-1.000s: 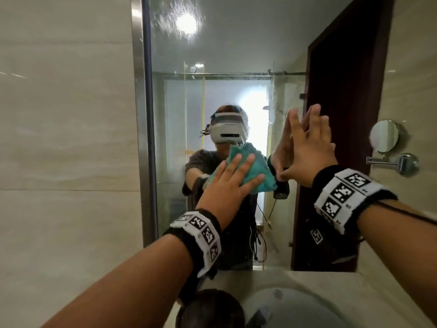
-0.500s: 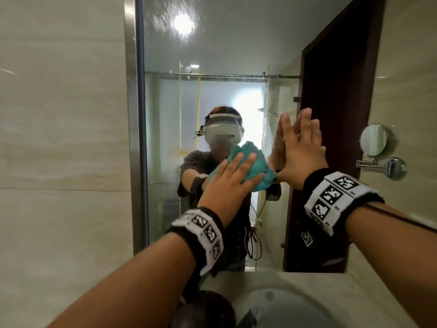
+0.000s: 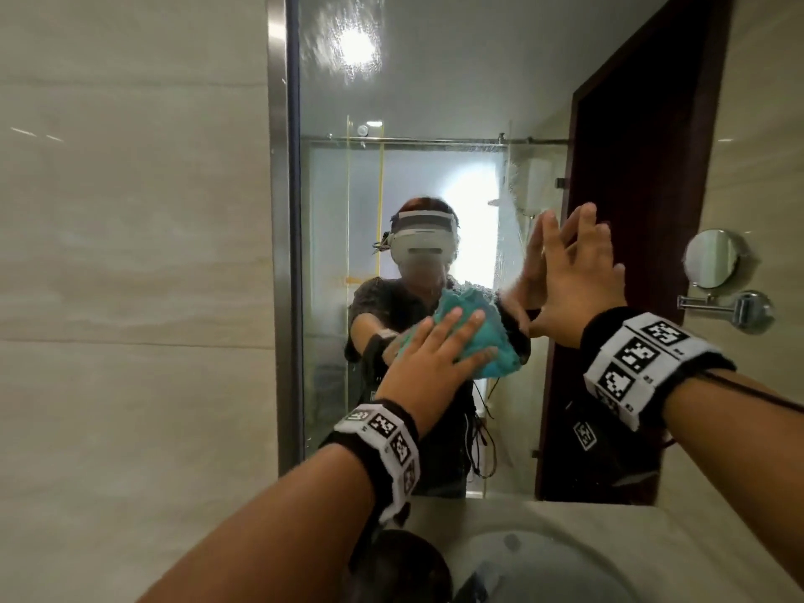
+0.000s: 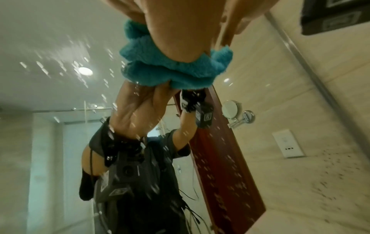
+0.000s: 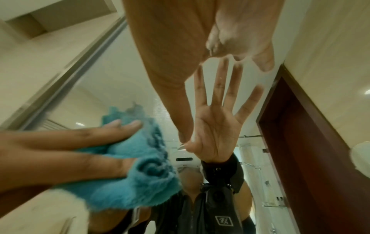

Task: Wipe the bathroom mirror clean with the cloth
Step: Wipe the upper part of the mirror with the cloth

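The wall mirror (image 3: 435, 102) faces me, with water spots near its top and across the left wrist view (image 4: 50, 47). My left hand (image 3: 430, 359) presses a bunched teal cloth (image 3: 478, 337) against the glass at chest height, fingers spread straight over it. The cloth (image 4: 170, 71) bulges out under the left hand (image 4: 176, 31). My right hand (image 3: 570, 289) rests flat on the glass just right of the cloth, fingers spread and holding nothing. The right wrist view shows the right hand (image 5: 180, 39) meeting its reflection, the cloth (image 5: 130, 186) at lower left.
A steel frame (image 3: 278, 254) edges the mirror on the left, beside a beige tiled wall (image 3: 130, 254). A round shaving mirror (image 3: 713, 258) on an arm sticks out from the right wall. Below lie the countertop (image 3: 652, 541) and basin (image 3: 544, 567).
My left hand has slid the cloth slightly down the glass. The right hand has stayed flat in the same spot. My head view has shifted a little.
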`<action>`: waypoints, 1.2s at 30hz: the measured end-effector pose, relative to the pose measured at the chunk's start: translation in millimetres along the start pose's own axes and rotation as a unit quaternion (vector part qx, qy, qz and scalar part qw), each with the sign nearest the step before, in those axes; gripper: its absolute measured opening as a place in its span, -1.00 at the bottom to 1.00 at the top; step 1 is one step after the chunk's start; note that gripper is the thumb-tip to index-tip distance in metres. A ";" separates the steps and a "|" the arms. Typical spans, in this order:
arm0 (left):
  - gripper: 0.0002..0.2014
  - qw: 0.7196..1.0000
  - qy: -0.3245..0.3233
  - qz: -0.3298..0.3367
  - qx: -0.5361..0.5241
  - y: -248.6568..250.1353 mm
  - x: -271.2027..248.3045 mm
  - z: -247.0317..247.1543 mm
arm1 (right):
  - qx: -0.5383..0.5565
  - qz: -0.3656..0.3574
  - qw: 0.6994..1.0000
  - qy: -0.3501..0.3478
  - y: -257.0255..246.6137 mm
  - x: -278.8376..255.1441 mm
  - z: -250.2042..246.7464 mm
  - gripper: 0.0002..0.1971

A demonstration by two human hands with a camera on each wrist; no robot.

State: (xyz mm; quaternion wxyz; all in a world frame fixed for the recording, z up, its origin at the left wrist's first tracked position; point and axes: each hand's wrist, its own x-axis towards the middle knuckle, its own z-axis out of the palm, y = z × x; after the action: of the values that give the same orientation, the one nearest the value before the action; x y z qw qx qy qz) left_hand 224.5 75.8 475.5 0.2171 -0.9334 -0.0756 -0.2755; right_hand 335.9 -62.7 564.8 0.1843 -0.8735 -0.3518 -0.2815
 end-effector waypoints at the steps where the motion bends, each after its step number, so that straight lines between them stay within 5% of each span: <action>1: -0.38 1.000 0.000 -0.008 0.002 -8.8 5.3 -7.5 | -0.004 -0.012 1.000 0.010 -4.9 -1.5 -1.3 0.33; 6: -0.29 0.969 0.146 -0.179 -0.090 -63.0 48.7 -69.1 | 0.005 -0.063 0.998 0.011 -34.1 5.3 -0.6 0.30; 10: -0.21 0.967 0.201 -0.139 -0.074 -54.1 31.1 -32.6 | 0.009 -0.043 0.999 -0.005 -38.0 9.1 10.9 0.49; 14: -0.32 0.999 0.042 -0.034 -0.002 -21.6 -8.0 5.3 | 0.014 -0.051 0.999 0.014 -37.8 7.4 13.6 0.33; 17: -0.30 0.994 0.095 -0.051 0.010 -46.3 19.8 -19.0 | 0.009 -0.046 0.999 0.000 -38.4 6.9 11.2 0.45; 22: -0.26 0.955 0.208 -0.192 -0.088 -68.2 53.0 -51.2 | 0.011 -0.040 0.999 -0.006 -38.4 6.4 8.4 0.55; 26: -0.06 0.980 0.171 -0.089 -0.045 -29.3 4.0 11.5 | 0.020 -0.047 0.999 0.008 -37.2 5.7 10.4 0.49; 30: -0.20 0.999 0.039 -0.022 -0.006 -23.8 -24.1 21.3 | 0.013 -0.046 0.999 0.006 -38.7 5.1 9.5 0.50; 32: -0.24 0.998 0.034 -0.042 0.017 -39.1 -10.4 0.1 | 0.014 -0.043 0.999 0.001 -38.9 4.6 8.7 0.52; 36: -0.23 0.964 0.158 -0.195 -0.083 -74.8 34.3 -57.2 | 0.017 -0.040 0.999 -0.005 -39.3 5.4 7.8 0.53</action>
State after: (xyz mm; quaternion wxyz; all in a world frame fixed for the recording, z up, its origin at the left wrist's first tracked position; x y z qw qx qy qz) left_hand 206.2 117.9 564.6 0.0900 -0.8598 -0.1976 -0.4621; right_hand 313.7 -29.0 567.0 0.1862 -0.8568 -0.3922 -0.2781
